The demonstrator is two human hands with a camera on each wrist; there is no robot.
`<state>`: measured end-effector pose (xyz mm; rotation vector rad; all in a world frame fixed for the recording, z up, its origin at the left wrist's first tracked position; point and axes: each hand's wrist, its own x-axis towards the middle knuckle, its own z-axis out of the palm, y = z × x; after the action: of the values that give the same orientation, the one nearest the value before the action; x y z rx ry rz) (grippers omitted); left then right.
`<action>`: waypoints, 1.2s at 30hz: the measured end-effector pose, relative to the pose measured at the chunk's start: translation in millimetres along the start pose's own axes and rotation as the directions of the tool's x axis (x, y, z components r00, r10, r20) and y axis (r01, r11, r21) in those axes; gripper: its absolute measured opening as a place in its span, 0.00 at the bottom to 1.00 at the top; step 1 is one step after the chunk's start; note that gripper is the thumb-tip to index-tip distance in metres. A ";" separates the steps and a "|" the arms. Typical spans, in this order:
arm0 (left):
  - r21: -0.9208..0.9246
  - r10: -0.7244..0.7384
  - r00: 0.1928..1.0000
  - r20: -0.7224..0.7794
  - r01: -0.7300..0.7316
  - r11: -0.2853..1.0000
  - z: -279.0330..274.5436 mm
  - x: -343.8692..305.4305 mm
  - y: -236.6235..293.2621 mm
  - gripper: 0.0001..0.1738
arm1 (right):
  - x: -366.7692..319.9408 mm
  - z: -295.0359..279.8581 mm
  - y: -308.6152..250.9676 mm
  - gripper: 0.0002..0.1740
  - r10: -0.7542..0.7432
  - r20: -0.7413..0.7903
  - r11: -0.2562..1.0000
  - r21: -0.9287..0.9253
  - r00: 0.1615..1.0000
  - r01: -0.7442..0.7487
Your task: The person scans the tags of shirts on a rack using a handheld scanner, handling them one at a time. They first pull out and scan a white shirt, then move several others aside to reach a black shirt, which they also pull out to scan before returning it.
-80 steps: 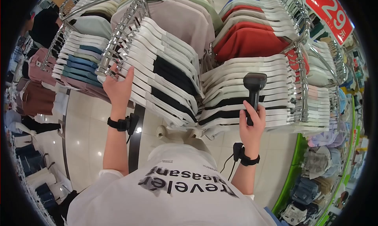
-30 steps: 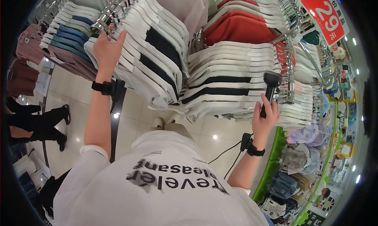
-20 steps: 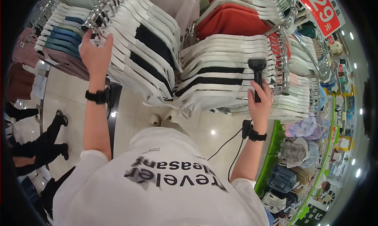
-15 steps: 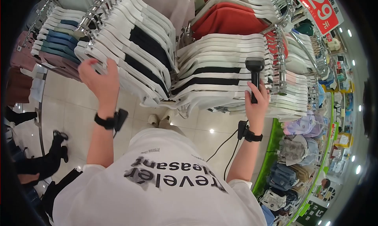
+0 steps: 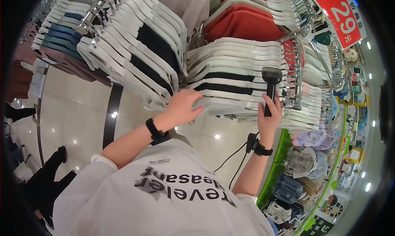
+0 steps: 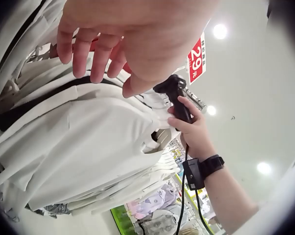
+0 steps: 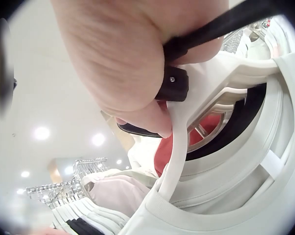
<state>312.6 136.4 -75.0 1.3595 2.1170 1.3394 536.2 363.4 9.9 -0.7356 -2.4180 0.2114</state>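
My right hand [image 5: 270,117] grips the handle of a black handheld barcode scanner [image 5: 271,76], its head pointing up and away in front of the hangers on the right rack. In the right wrist view the scanner's cabled butt [image 7: 177,84] shows under the palm, close over a white shirt collar [image 7: 174,161]. With fingers loosely bent and nothing in them, my left hand [image 5: 180,107] is at the near side of that rack's shirts. The left wrist view has its fingers [image 6: 102,54] over the front white shirt [image 6: 96,132].
Left of it stands a rack of white and black shirts [image 5: 127,51] on a chrome rail [image 5: 98,8]. Red shirts [image 5: 242,24] hang behind. A red price sign [image 5: 340,16] rises at the upper right. The scanner's cable [image 5: 231,156] runs down by the right wrist.
My left hand has left the left rack's rail end and swung right to the front of the right rack. The right hand keeps hold of the barcode scanner, shifting only slightly.
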 end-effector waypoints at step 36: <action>0.044 -0.222 0.892 0.394 0.223 0.974 77.9 11.8 -72.7 0.20 | -3.6 5.9 -0.2 0.22 0.051 -0.008 0.998 -0.029 0.999 -0.051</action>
<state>316.7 179.9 -172.9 1.2181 1.9199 0.8863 535.0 361.4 3.4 -0.8107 -2.4022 0.1936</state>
